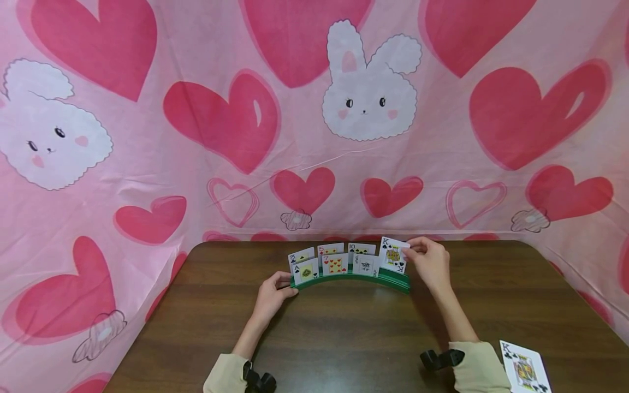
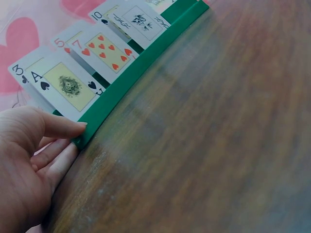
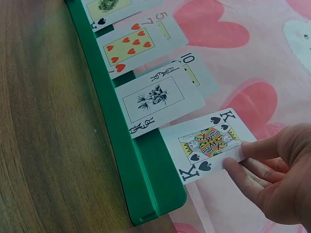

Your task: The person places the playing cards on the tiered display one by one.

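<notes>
A curved green card holder [image 1: 344,277] stands near the table's far edge with playing cards upright in two rows. My left hand [image 1: 271,297] grips its left end, thumb in front. Between thumb and fingers my right hand [image 1: 432,262] pinches the king of spades [image 3: 209,143] by its outer edge, at the holder's right end; whether its lower edge sits in the back slot cannot be told. In front stand the ace of spades [image 2: 65,87], the seven of hearts [image 2: 104,53] and a joker [image 3: 158,99]. Behind them show a three [image 2: 18,69], a red five [image 3: 164,24] and a ten [image 3: 194,65].
A king of clubs [image 1: 526,368] lies face up on the brown wooden table [image 1: 344,338] at the lower right, beside my right sleeve. Beyond the far edge hangs a pink cloth [image 1: 304,147] printed with hearts and rabbits. Black straps with cameras [image 1: 442,359] sit on both wrists.
</notes>
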`<state>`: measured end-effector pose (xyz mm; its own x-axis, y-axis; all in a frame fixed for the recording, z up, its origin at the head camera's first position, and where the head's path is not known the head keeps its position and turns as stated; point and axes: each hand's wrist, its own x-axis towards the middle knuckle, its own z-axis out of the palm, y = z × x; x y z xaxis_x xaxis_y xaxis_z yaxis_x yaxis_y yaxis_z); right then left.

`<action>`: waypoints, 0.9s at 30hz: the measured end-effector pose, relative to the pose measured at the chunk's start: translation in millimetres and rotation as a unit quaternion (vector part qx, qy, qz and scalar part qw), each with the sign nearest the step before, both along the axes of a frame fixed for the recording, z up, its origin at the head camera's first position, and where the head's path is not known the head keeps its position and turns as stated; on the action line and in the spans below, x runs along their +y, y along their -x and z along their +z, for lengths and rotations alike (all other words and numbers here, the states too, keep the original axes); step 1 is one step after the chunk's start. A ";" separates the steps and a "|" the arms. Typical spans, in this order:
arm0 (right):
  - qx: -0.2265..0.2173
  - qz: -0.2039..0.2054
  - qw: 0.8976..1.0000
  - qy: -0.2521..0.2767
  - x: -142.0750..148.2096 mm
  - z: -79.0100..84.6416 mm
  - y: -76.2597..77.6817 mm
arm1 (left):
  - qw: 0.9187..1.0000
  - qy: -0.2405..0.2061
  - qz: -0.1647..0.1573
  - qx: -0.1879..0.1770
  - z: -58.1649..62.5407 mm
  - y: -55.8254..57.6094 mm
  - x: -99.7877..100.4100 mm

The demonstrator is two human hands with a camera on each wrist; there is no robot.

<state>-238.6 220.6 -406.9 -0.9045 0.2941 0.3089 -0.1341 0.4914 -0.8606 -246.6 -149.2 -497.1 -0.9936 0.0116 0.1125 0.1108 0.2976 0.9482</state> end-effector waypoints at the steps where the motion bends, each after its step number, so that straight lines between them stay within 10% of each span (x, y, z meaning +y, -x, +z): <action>1: -0.001 0.000 1.000 -0.001 0.1 -0.1 0.0 | 1.000 0.000 0.000 0.000 0.0 0.1 0.0; 27: -0.055 0.070 0.996 -0.023 5.8 0.4 -1.8 | 1.000 -0.005 0.004 -0.003 -0.3 -1.4 0.4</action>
<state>-236.7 226.5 -406.5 -0.9649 0.1504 0.2153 -0.1096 0.5142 -0.8506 -245.3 -148.9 -497.5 -0.9944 0.0023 0.1060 0.1022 0.2882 0.9521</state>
